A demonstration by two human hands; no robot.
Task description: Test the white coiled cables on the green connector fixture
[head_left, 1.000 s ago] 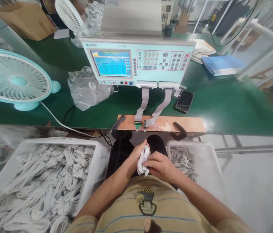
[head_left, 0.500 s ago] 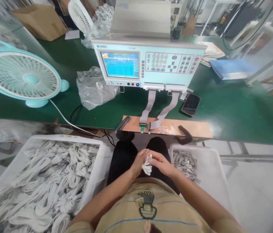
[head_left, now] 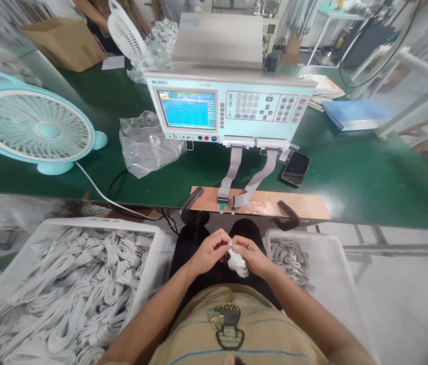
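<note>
A white cable bundle [head_left: 238, 263] hangs in front of my lap, its loops drooping below my fingertips. My left hand [head_left: 214, 249] pinches at the upper end of the bundle, thumb and index finger closed together. On the other side, my right hand [head_left: 249, 251] has its fingers closed on the same bundle near the top. The fingertips of both hands nearly meet there, and the small part between them is too blurred to make out. Left of my legs stands a white bin [head_left: 156, 253] heaped with similar coiled cables [head_left: 80, 299].
A tester [head_left: 229, 109] with a lit screen stands on the green table [head_left: 350, 167]. Grey ribbon cables [head_left: 255, 177] run from it to a clamped board [head_left: 308, 204]. A phone [head_left: 296, 169], a fan [head_left: 35, 121] and a smaller bin [head_left: 335, 274] with cables are nearby. Someone's arm shows behind.
My hands have drawn slightly apart at the fingertips, with the left turned more palm-inward. The cable bundle now hangs lower and to the right. The camera view has tilted up a little.
</note>
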